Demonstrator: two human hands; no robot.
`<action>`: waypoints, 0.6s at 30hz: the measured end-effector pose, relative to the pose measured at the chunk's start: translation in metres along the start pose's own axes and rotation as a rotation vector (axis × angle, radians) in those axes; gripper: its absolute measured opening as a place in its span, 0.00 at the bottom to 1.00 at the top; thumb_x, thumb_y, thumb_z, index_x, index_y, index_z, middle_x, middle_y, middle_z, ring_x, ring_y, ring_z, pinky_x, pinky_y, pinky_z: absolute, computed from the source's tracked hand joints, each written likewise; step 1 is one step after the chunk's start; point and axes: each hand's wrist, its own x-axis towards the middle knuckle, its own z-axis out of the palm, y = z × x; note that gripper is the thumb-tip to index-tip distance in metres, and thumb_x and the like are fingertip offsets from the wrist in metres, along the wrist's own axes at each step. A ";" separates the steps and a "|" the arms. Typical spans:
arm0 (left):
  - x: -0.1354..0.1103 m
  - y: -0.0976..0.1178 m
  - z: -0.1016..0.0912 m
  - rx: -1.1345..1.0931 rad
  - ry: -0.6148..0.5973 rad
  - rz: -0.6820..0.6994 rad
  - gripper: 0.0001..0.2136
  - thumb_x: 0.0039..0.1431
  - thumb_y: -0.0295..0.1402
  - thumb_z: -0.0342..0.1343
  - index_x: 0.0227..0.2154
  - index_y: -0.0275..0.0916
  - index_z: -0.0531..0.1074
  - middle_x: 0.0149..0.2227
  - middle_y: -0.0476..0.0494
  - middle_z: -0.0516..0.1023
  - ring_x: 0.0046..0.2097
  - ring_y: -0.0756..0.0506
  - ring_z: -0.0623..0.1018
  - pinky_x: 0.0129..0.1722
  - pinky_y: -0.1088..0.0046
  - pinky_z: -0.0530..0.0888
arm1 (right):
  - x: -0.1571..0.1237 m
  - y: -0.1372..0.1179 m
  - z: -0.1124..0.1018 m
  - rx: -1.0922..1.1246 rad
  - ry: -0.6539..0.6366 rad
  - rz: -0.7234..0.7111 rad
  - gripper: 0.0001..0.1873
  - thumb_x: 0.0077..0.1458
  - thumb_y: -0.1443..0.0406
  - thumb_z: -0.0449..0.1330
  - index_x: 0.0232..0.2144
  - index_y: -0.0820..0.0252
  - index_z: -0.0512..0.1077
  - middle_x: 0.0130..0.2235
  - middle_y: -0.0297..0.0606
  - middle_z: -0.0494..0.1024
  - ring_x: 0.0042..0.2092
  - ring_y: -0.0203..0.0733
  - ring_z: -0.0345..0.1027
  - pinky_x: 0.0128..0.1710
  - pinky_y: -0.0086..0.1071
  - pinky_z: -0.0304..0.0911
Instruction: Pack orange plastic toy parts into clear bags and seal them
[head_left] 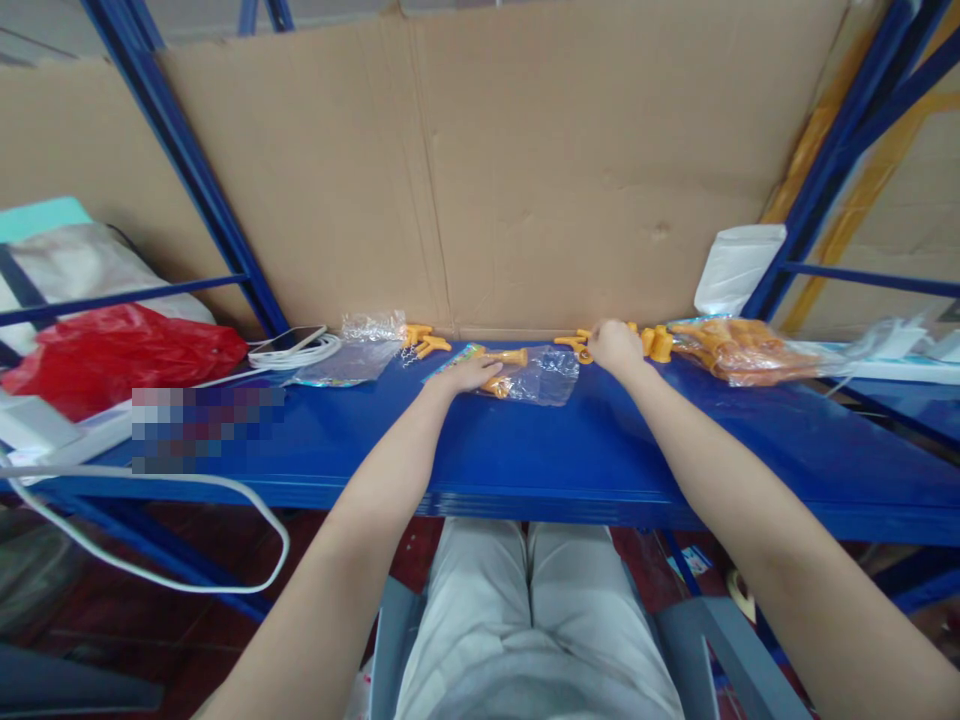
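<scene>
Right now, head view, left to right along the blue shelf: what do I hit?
Red plastic bag → coiled white cable → flat clear bag → orange pieces → left hand → right hand → bulging bag of orange parts.

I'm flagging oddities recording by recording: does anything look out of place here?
A white cable loops out past the front edge of the blue table at left and could snag. Below it at right, what look like a tape roll and a printed packet seem dropped.

The tabletop (517, 455) is blue, the pieces (661, 345) orange, the cardboard (600, 170) tan, the blurred bag header (459, 360) perhaps multicoloured
</scene>
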 end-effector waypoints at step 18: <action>-0.004 -0.001 -0.003 0.019 0.019 0.003 0.28 0.65 0.45 0.33 0.62 0.40 0.61 0.64 0.46 0.61 0.66 0.43 0.58 0.64 0.68 0.52 | 0.017 0.041 0.018 -0.149 -0.299 0.111 0.24 0.54 0.67 0.57 0.53 0.71 0.70 0.51 0.63 0.72 0.54 0.60 0.67 0.51 0.50 0.62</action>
